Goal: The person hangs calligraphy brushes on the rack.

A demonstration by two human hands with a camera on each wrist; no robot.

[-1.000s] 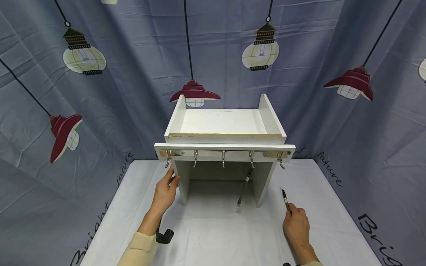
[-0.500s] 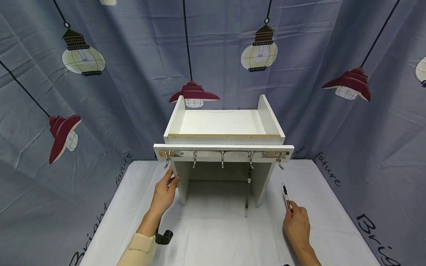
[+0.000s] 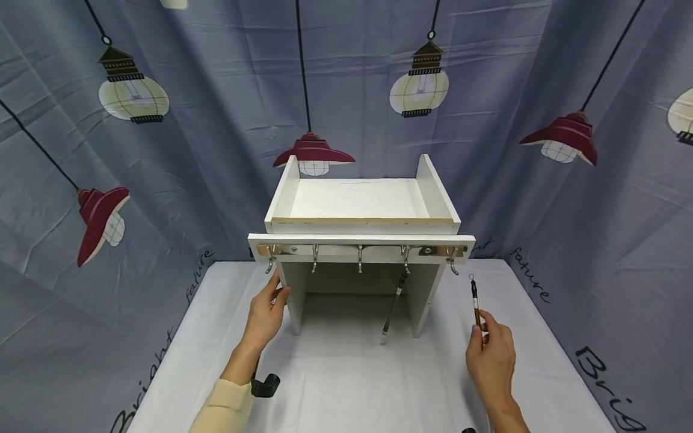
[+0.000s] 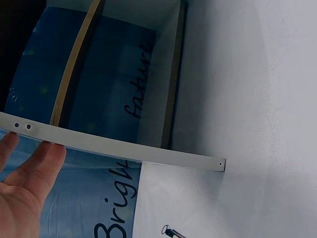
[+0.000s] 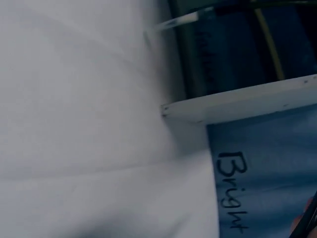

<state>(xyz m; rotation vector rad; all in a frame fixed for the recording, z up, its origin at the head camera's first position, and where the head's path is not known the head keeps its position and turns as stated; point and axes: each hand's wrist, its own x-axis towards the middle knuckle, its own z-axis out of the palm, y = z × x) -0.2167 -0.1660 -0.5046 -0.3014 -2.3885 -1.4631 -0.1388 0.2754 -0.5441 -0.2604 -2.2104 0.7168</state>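
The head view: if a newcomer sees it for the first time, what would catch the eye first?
Probably the white rack in the middle, with a brush hanging from its fourth hook, counting from the left. Next, the right hand beside it, holding a slim looped handle. Behind everything, the blue-grey curtain shows large printed lamps.

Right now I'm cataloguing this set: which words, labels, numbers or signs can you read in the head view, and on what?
"fature", left side of the curtain
"Bright", same side, lower
"fature", right side of the curtain
"Brig", right side, cut off by the picture's bottom edge
Lettering just beyond the right end of the hook rail: mostly hidden, unreadable
Any marking on the held brush or hanging brush: too small to read
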